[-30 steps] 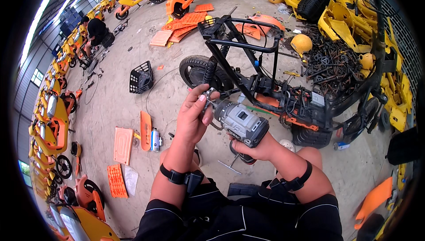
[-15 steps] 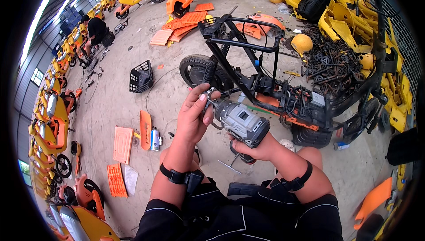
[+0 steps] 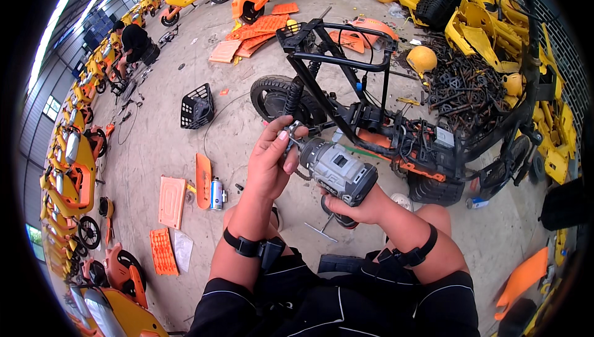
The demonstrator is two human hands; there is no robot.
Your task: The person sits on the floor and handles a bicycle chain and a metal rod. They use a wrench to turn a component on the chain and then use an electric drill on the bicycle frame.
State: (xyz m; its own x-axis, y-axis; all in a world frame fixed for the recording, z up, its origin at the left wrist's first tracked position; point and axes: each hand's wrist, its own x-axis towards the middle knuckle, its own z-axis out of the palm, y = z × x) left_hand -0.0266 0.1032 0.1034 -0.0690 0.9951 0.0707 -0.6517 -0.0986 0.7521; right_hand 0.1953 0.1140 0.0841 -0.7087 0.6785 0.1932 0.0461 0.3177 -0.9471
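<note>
My right hand (image 3: 359,208) is wrapped round the handle of a grey and black cordless drill (image 3: 339,173), whose nose points up and left. At that nose my left hand (image 3: 267,162) pinches a small silvery metal piece (image 3: 294,132) between thumb and fingers. The drill's bit meets or nearly meets this piece; its exact shape is partly hidden by my fingers. Just beyond both hands stands the stripped black frame (image 3: 334,108) of a scooter. Its rear wheel (image 3: 272,99) and spring shock absorber (image 3: 293,99) lie close behind my left fingertips.
On the floor at left are a spray can (image 3: 216,195), orange panels (image 3: 171,202) and a black basket (image 3: 197,107). A T-handled tool (image 3: 320,232) lies below the drill. Yellow panels and a heap of dark metal parts (image 3: 461,93) fill the right. Another person (image 3: 133,40) sits far left.
</note>
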